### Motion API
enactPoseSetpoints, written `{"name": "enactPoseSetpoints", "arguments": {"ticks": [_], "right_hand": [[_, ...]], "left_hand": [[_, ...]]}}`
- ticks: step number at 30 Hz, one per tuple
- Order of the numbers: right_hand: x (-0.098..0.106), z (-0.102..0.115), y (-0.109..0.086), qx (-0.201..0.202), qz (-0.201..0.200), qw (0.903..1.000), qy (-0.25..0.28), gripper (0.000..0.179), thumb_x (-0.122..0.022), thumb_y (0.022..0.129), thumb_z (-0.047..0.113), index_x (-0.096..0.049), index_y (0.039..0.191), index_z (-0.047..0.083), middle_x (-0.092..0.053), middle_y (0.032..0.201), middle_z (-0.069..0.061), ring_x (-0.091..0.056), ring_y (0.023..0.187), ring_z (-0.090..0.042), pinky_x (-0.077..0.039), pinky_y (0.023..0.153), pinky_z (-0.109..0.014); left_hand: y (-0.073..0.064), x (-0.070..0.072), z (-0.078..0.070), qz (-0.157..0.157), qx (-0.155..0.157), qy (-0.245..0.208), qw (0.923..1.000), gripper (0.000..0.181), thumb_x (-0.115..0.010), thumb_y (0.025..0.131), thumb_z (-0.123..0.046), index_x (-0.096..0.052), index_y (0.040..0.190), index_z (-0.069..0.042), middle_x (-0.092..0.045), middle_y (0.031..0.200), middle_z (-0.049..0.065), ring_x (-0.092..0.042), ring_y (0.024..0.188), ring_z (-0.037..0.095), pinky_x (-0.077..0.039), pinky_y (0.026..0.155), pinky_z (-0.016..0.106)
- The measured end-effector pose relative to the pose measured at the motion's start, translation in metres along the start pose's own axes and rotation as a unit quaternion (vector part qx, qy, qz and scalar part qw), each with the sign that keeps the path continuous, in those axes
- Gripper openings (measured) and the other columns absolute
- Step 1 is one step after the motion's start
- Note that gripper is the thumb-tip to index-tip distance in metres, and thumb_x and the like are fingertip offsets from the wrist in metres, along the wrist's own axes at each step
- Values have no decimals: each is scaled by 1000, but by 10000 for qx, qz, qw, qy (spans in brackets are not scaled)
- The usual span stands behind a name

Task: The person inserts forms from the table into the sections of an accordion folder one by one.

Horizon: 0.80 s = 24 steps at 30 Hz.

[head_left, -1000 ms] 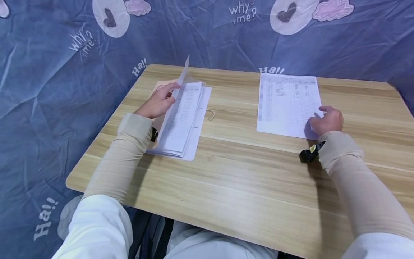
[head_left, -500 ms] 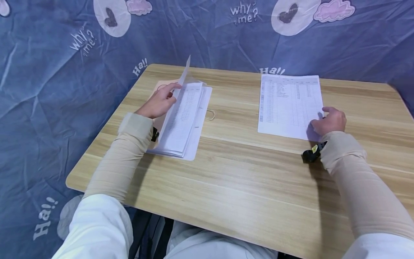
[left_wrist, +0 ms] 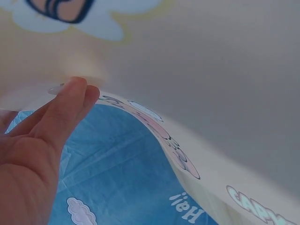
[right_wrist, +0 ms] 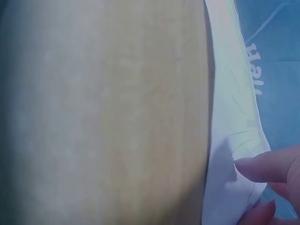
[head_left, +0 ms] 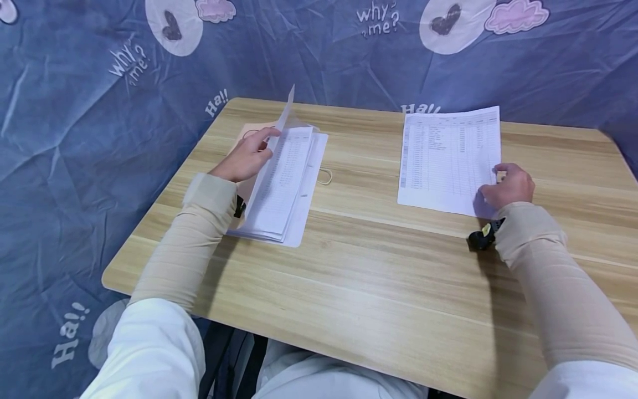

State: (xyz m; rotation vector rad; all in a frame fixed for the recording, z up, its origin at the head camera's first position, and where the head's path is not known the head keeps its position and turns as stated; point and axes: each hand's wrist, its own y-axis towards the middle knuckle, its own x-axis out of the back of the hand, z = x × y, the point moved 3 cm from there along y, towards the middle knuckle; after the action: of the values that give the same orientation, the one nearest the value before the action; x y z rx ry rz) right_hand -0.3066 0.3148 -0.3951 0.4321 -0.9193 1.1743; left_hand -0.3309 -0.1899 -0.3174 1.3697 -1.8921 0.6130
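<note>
At the left of the table in the head view, my left hand (head_left: pixel 245 157) holds up the cover of a folder (head_left: pixel 305 216). Printed sheets (head_left: pixel 279 183) lie inside it. Close up in the left wrist view, the fingers meet the cover (left_wrist: pixel 197 84), which is peach-white with cartoon prints; the thumb is mostly hidden. On the right, my right hand (head_left: pixel 510 185) pinches a printed table sheet (head_left: pixel 443 160) at its lower right edge. The sheet's upper right corner is raised off the table. The right wrist view shows thumb and fingers at the bent paper edge (right_wrist: pixel 229 117).
A beige elastic loop (head_left: pixel 325 176) sticks out beside the folder. The wooden table (head_left: pixel 349 288) has rounded corners. A blue printed cloth (head_left: pixel 309 55) hangs behind and to the left. A small black device (head_left: pixel 480 238) sits at the right wrist.
The sheet's upper right corner has risen, and the right hand has shifted slightly to the right with its edge. The left hand and the folder cover stay nearly still.
</note>
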Motion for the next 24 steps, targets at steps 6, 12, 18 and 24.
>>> {"name": "enactPoseSetpoints", "arguments": {"ticks": [6, 12, 18, 24], "right_hand": [[-3, 2, -3, 104, 127, 9996, 215, 66, -54, 81, 6, -34, 145, 4, -42, 139, -26, -38, 123, -42, -35, 98, -53], [-6, 5, -5, 459, 119, 9987, 178, 66, -53, 79, 5, -37, 143, 3, -46, 132, -28, -41, 115, -43, -40, 87, -47], [-11, 13, -8, 867, -135, 9958, 242, 53, -56, 82, 10, -49, 133, 1, -50, 126, -25, -43, 108, -36, -34, 78, -32], [-16, 25, -12, 1174, -338, 9917, 409, 41, -58, 87, 16, -57, 124, -2, -53, 122, -24, -46, 104, -32, -32, 81, -33]], "left_hand": [[0, 1, 1, 22, 27, 40, 10000, 47, -37, 91, -4, -43, 138, -8, -44, 87, 11, -40, 67, 22, -34, 62, 33], [1, 1, 2, -89, -114, 9, 9999, 46, -38, 89, -1, -46, 134, -7, -40, 77, 8, -38, 67, 21, -32, 63, 32], [1, 1, 2, -80, -146, 13, 9999, 46, -38, 89, -1, -46, 134, -6, -38, 77, 7, -37, 67, 21, -32, 64, 32], [2, 0, 1, -61, -116, 20, 9999, 46, -38, 89, -2, -45, 135, -6, -39, 77, 8, -36, 64, 20, -32, 62, 31]]}}
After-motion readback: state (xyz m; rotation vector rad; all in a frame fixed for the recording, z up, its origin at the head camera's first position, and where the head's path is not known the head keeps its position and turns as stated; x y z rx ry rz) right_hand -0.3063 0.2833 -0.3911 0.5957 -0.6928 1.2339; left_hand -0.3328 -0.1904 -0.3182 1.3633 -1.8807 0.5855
